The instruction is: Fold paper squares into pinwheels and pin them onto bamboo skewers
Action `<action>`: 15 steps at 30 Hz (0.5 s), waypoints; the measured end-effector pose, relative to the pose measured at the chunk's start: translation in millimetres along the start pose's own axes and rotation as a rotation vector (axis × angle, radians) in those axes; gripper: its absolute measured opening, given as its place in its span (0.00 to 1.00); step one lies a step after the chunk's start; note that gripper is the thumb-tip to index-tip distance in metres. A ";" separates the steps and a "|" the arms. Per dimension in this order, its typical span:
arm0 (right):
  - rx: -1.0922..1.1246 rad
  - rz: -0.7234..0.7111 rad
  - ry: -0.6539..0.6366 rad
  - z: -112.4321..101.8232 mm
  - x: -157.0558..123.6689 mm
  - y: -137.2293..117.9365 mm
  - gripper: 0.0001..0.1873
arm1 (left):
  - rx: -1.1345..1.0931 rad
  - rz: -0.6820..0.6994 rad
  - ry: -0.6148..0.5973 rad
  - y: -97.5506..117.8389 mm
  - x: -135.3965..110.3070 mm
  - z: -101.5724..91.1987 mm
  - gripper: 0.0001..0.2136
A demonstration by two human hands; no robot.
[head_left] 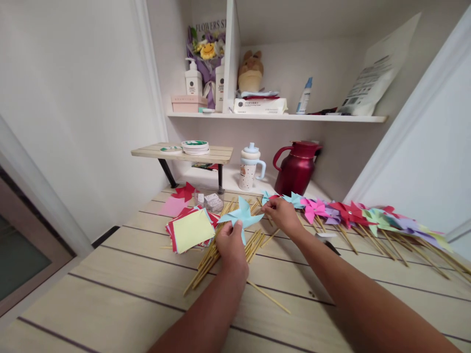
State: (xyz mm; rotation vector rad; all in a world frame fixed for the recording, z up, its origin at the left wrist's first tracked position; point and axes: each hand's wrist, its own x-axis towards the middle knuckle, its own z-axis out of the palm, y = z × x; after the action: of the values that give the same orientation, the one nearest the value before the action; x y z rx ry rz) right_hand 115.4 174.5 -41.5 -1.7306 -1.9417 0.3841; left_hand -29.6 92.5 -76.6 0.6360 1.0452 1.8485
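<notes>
While the left hand (231, 241) pinches the light-blue paper pinwheel (243, 211), probably light and easily creased, near its center, the best hold, I cannot tell whether the right hand (284, 214) grips anything.

Bright, diffuse light washes the tabletop (121, 284), leaving soft shadow between the forearms (206, 314). Beyond the right hand (282, 214), the red jug (294, 174) carries a dull sheen. Far left of the left hand (231, 241), wide-angle stretch slants the wall (73, 73) — shelf lettering blurs.
</notes>
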 end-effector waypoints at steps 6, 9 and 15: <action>0.109 -0.081 -0.115 -47.3 -73.8 12.3 0.06 | -0.049 -0.006 -0.056 -1.9 0.2 2.3 0.12; 0.155 -0.046 -0.244 -59.7 -107.1 33.7 0.05 | -0.075 -0.034 -0.148 1.5 -7.0 7.7 0.10; 0.214 0.033 -0.391 -58.2 -127.7 67.5 0.07 | -0.098 -0.119 -0.372 13.5 -40.5 21.7 0.11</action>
State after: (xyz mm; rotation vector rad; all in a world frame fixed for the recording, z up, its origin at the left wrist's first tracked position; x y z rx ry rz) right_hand 211.3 52.3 -51.8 -1.6398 -2.0419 0.9683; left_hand -0.1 62.2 -54.1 0.8041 0.7271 1.5897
